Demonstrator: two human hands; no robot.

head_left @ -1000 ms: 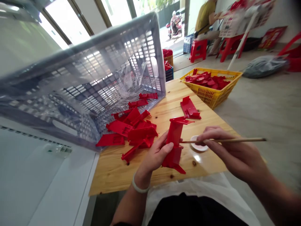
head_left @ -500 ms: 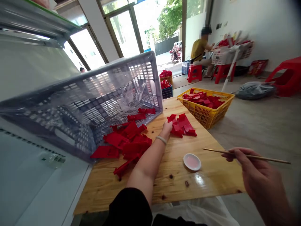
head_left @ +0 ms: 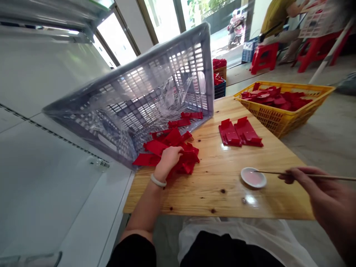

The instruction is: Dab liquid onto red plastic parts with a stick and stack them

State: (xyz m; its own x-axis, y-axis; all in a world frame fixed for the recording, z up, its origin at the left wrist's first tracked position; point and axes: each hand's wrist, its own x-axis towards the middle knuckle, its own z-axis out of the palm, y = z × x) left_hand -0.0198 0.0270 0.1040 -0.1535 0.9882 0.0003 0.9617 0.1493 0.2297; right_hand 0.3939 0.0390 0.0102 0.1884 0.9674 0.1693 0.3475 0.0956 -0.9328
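My left hand (head_left: 170, 158), with a pale bracelet at the wrist, reaches into a pile of red plastic pieces (head_left: 155, 146) at the mouth of the tipped crate. Its fingers are closed on one red piece (head_left: 189, 157); the fingertips are partly hidden. Between the fingers of my right hand (head_left: 311, 183) is a thin wooden stick (head_left: 278, 173). The stick's tip is at a small white dish (head_left: 253, 178) of pinkish liquid; whether it touches the liquid I cannot tell. Two red plastic pieces (head_left: 239, 132) lie side by side farther back on the table.
A grey plastic-lined crate (head_left: 210, 74) lies on its side on the wooden table (head_left: 200, 202). Beyond the right edge stands a yellow basket (head_left: 289, 120) of red pieces. A person (head_left: 274, 18) sits by a red stool (head_left: 264, 57). White panels are at left.
My left hand has left the two red pieces at the back and moved left to the pile. The stick's tip has come to the dish. The view has shifted.
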